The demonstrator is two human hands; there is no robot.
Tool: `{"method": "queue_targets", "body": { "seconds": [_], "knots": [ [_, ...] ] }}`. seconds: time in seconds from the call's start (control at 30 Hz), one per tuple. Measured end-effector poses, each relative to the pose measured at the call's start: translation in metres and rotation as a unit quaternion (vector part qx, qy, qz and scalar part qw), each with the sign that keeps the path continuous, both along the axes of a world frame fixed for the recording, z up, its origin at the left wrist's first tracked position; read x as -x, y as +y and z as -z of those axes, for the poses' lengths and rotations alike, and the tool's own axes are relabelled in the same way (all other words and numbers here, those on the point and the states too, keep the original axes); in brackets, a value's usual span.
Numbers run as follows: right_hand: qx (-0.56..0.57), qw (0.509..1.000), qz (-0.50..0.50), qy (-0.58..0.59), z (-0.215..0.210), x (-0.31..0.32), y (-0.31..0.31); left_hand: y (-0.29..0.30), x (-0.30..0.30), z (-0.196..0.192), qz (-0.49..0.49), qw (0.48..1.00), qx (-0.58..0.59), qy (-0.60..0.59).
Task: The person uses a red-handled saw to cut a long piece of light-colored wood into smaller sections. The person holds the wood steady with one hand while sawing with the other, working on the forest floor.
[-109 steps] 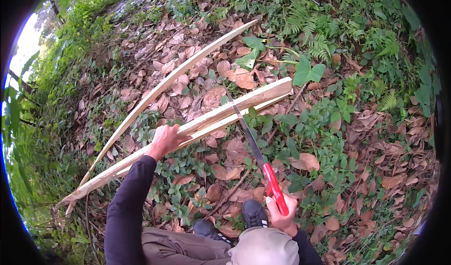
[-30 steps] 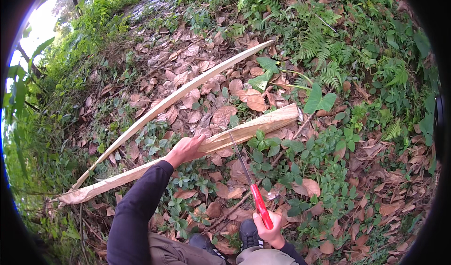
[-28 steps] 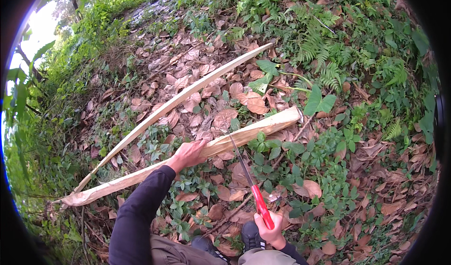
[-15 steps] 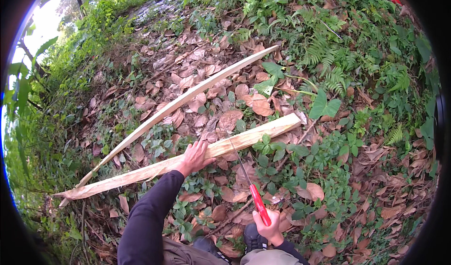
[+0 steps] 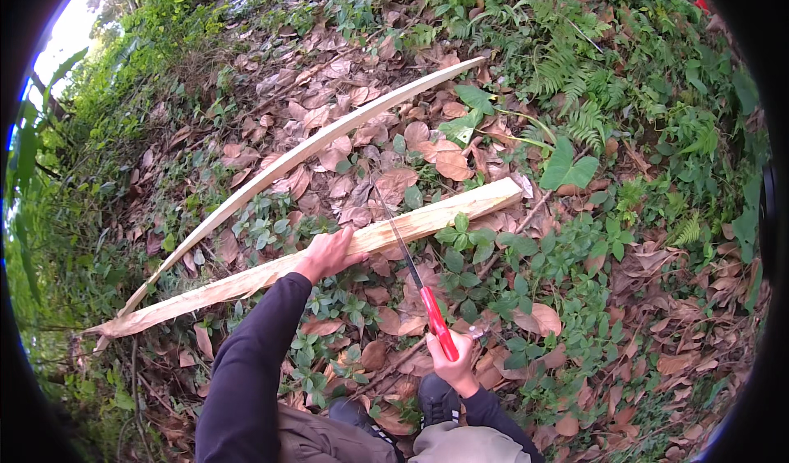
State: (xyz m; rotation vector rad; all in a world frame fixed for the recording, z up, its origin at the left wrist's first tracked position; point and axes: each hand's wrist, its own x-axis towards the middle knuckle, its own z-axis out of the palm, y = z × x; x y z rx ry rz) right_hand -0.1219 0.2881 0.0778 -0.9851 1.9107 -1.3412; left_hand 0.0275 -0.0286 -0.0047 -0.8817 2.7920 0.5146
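Note:
A long, pale length of split wood [image 5: 448, 214] lies slantwise before me, rough along its left part. Around its middle my left hand [image 5: 326, 254] is closed, thumb toward the right. My right hand [image 5: 452, 364] grips the red handle of a hand saw [image 5: 433, 311]. The thin dark blade crosses the top of the wood just right of my left hand, its tip reaching past the far edge. Beyond lies a narrower, curved wooden strip [image 5: 329, 132], whose left end passes under the thicker piece's left end.
Dry brown leaves [image 5: 394, 185] and low green plants [image 5: 526, 262] cover the ground. A broad-leaved plant [image 5: 567, 167] grows beyond the wood's right end, with ferns [image 5: 567, 89] farther back. My dark shoes [image 5: 438, 399] stand at the lower edge.
My right hand has pushed the saw forward and slightly left, so more blade extends past the wood's far edge. My left hand keeps its hold. The whole view has shifted a little.

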Motion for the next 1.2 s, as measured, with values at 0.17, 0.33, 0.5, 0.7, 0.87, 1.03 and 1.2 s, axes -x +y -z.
{"method": "queue_targets", "body": {
  "seconds": [0.17, 0.33, 0.5, 0.7, 0.87, 1.03, 1.2],
  "knots": [
    [0.018, 0.999, 0.003, 0.049, 0.004, -0.001, 0.032, 0.003, 0.000, 0.006, -0.001, 0.998, 0.027, 0.049],
    [0.040, 0.996, -0.010, 0.076, 0.014, 0.005, 0.011, 0.004, 0.000, 0.005, -0.013, 0.999, 0.011, 0.045],
    [0.048, 0.996, -0.006, 0.070, 0.027, 0.003, 0.011, 0.004, -0.004, 0.016, -0.004, 0.996, 0.046, 0.072],
    [0.067, 0.994, -0.031, 0.086, 0.041, 0.008, 0.007, 0.003, 0.003, 0.002, -0.015, 0.998, 0.025, 0.059],
    [0.001, 0.986, -0.127, -0.112, 0.016, 0.019, 0.010, 0.006, -0.002, 0.004, -0.020, 0.998, 0.028, 0.054],
    [-0.163, 0.949, -0.100, -0.249, 0.009, 0.030, 0.008, 0.005, 0.001, 0.007, -0.006, 0.998, 0.033, 0.061],
    [-0.139, 0.955, -0.107, -0.239, 0.005, 0.025, 0.008, 0.003, -0.003, 0.010, -0.009, 0.997, 0.039, 0.066]
  ]
}}
